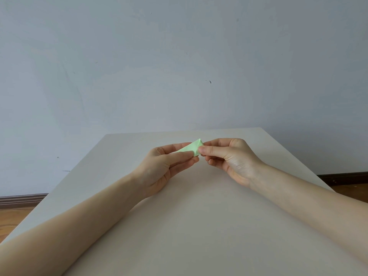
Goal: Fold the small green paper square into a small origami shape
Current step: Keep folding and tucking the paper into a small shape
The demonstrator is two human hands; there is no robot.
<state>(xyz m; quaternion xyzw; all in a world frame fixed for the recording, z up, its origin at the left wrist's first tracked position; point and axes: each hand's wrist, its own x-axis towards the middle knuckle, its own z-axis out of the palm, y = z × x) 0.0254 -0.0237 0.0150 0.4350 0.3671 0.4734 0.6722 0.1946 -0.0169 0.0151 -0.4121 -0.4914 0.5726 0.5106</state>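
The small green paper (191,147) is folded into a narrow, pointed wedge and is held in the air above the table, between both hands. My left hand (165,166) pinches its left part between thumb and fingers, which hide that end. My right hand (229,158) pinches the right tip between thumb and forefinger. Only the middle of the paper and its upper right corner show.
A white table (195,226) fills the lower view, with its far edge just behind the hands. A pale wall rises behind it. Wooden floor (12,218) and a dark skirting board show at both sides of the table.
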